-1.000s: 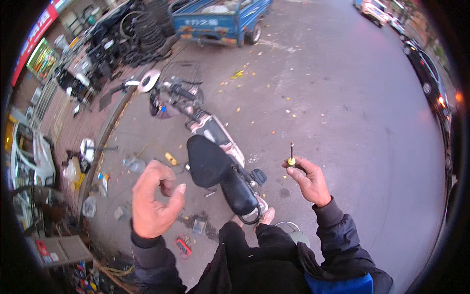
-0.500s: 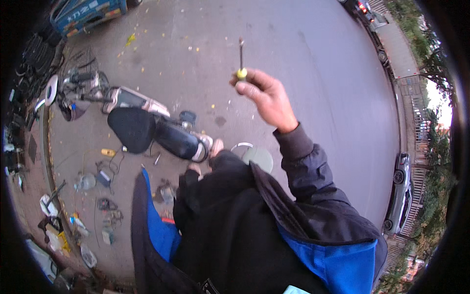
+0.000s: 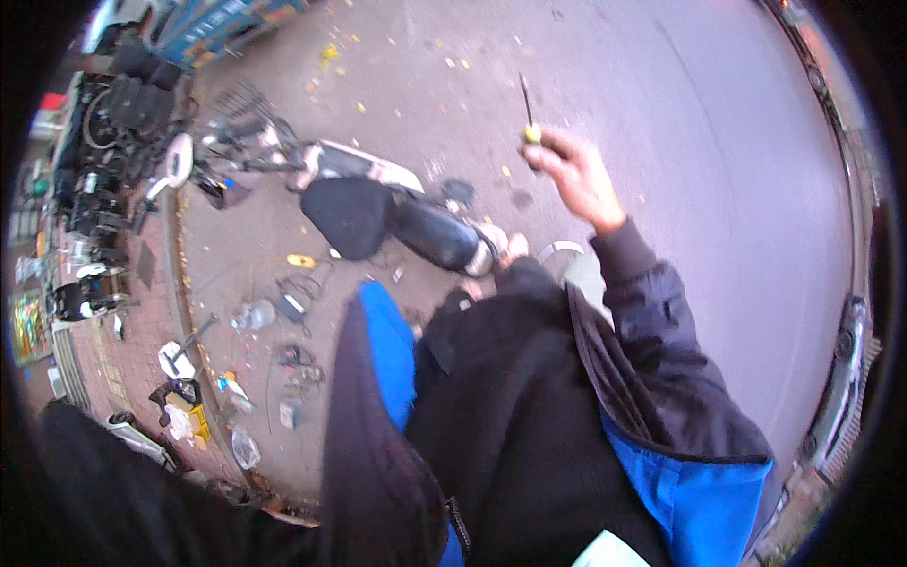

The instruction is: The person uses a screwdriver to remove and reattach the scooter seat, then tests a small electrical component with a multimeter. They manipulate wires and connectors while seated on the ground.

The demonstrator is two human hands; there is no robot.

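Upper centre of frame: right hand (image 3: 576, 175) fisted round a yellow-handled screwdriver (image 3: 529, 118), shaft up, above the scooter (image 3: 397, 213). Left hand unseen, probably under the jacket. Best keep the grip firm.

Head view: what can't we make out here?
- Left hand: not in the head view; the dark jacket fills the lower frame where it would be.
- Screwdriver: tip type too small and blurred; the handle is mostly wrapped by the right hand.
- Scooter: rear end hidden behind the jacket.
- Small parts on the ground: too small and blurred to identify.
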